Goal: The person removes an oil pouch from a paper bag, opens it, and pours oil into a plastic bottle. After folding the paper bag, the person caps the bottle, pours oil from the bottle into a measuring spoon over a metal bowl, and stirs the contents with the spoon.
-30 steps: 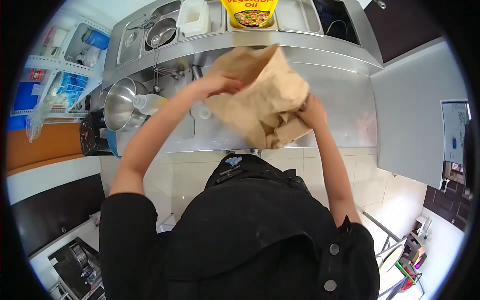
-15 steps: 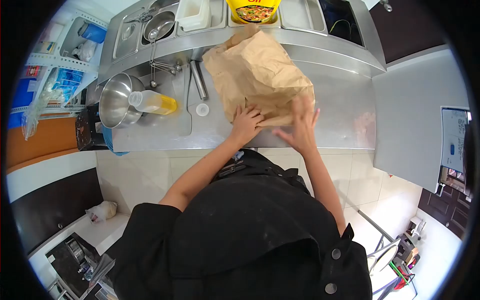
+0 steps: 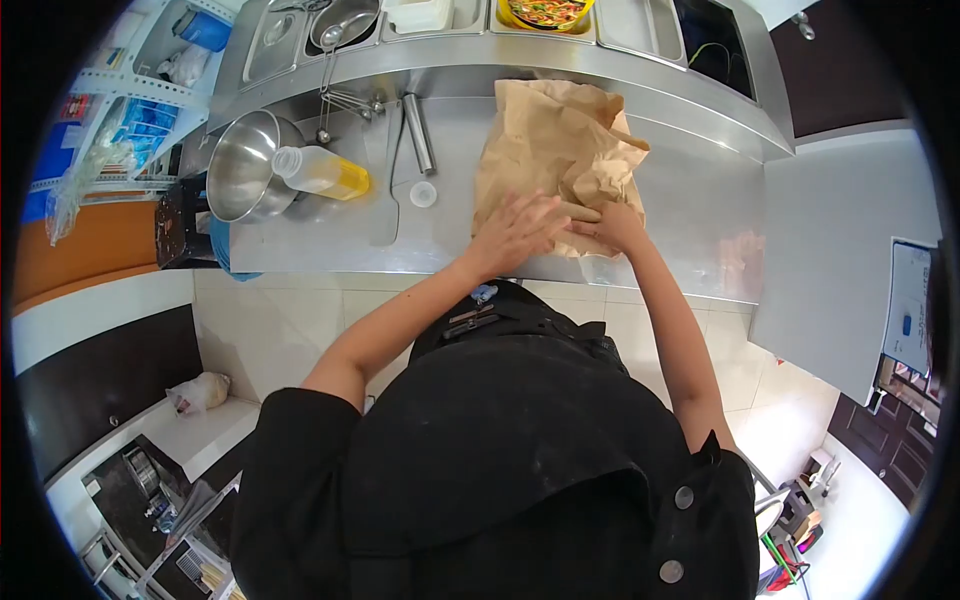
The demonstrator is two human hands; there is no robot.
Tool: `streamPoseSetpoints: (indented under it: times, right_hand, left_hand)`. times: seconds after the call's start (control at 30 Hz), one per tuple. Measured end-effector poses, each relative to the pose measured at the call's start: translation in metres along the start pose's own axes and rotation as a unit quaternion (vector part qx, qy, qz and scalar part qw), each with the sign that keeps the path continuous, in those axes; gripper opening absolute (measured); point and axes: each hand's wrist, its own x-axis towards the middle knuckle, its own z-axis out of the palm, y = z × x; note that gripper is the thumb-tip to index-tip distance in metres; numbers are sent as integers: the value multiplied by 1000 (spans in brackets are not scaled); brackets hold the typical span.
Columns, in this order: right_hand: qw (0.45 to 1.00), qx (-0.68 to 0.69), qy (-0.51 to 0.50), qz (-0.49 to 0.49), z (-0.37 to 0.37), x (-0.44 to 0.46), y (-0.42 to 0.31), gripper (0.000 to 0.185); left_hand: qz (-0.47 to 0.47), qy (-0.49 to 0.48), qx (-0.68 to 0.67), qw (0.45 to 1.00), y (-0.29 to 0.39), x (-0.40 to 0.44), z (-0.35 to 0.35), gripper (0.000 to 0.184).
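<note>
A crumpled brown paper bag [image 3: 545, 140] lies on the steel counter in front of me, its near right part folded and creased. My left hand [image 3: 518, 235] rests on the bag's near left edge, fingers stretched out and slightly apart. At the near right edge, my right hand [image 3: 617, 228] has its fingers curled onto the folded paper, pointing towards the left hand. Part of its grip is hidden by the creases.
Left of the bag are a small white cap [image 3: 423, 194], a steel cylinder [image 3: 419, 135], a spatula [image 3: 388, 185], measuring spoons [image 3: 325, 100], a bottle with yellow liquid [image 3: 322, 173] and a steel bowl [image 3: 245, 165]. Steel trays [image 3: 640, 30] line the back.
The bag has gone from standing bulkily to lying flatter. My right hand has come down onto its near right edge; my left hand's fingers have stretched across the paper. The view has shifted slightly.
</note>
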Motion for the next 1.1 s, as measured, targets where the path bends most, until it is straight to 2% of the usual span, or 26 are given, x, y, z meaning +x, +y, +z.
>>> streamPoseSetpoints:
  times: [0.03, 0.1, 0.17, 0.2, 0.23, 0.33, 0.37, 0.43, 0.5, 0.53, 0.6, 0.67, 0.7, 0.73, 0.77, 0.8, 0.83, 0.87, 0.93, 1.0, 1.1]
  right_hand:
    - [1000, -2, -3, -2, 3, -2, -4, 50]
    - [983, -20, 178, -38, 10, -10, -11, 49]
    - [932, -34, 354, -69, 18, -19, -17, 48]
    - [931, -37, 355, -71, 16, -23, -21, 48]
    - [900, -77, 409, -132, 15, -27, -25, 48]
    - [767, -177, 545, -289, 22, -43, -37, 47]
    - [769, -179, 543, -286, 24, -42, -31, 47]
    - [879, -47, 400, -255, 27, -26, -7, 46]
    - [944, 97, 236, -211, 34, -10, 8, 45]
    - [944, 99, 234, -211, 32, -3, 9, 45]
    - [975, 146, 95, -140, 22, 11, 13, 44]
    - [979, 186, -47, -67, 13, 21, 14, 44]
    - [979, 186, -50, -68, 11, 21, 13, 44]
    - [984, 162, -41, -69, 10, 20, 11, 44]
    - [987, 138, -32, -70, 8, 19, 8, 45]
    - [991, 114, -23, -71, 6, 18, 4, 46]
    - [993, 90, -13, -71, 4, 15, 1, 47]
    - [993, 91, -15, -70, 3, 11, -2, 47]
    - [964, -24, 216, -153, 3, -4, -12, 50]
    - [860, -138, 436, -224, 5, -20, -25, 56]
    - [883, -97, 395, -234, 32, -42, -40, 64]
  left_hand:
    - [-4, 0, 0, 1000, 1, -4, -1, 41]
    - [-28, -59, -2, 998, -3, -10, 0, 46]
    - [-47, -118, -8, 992, -10, -16, 4, 52]
    - [-48, -115, -6, 992, -16, -19, 10, 52]
    - [-42, -111, -6, 993, -22, -20, 17, 50]
    - [-14, -118, -15, 993, -36, -34, 34, 46]
    - [-13, -117, -18, 993, -38, -25, 30, 46]
    - [-114, -308, -114, 938, -44, 18, -2, 42]
    - [-209, -490, -199, 822, -49, 42, -26, 39]
    - [-210, -492, -199, 821, -55, 44, -22, 39]
    - [-237, -581, -214, 748, -67, 57, -7, 38]
    - [-262, -661, -226, 665, -74, 63, 6, 37]
    - [-265, -662, -227, 664, -68, 59, 6, 37]
    - [-220, -546, -173, 790, -56, 49, 6, 40]
    - [-167, -411, -113, 889, -40, 39, 4, 42]
    - [-107, -263, -49, 958, -27, 28, 3, 45]
    - [-44, -104, 16, 993, -18, 22, 3, 48]
    - [-45, -106, 15, 993, -14, 13, 8, 48]
    - [-53, -109, -6, 993, -11, -4, 15, 52]
    - [-58, -110, -25, 992, -15, -11, 19, 56]
    - [-61, -124, -27, 990, -16, -15, 17, 56]
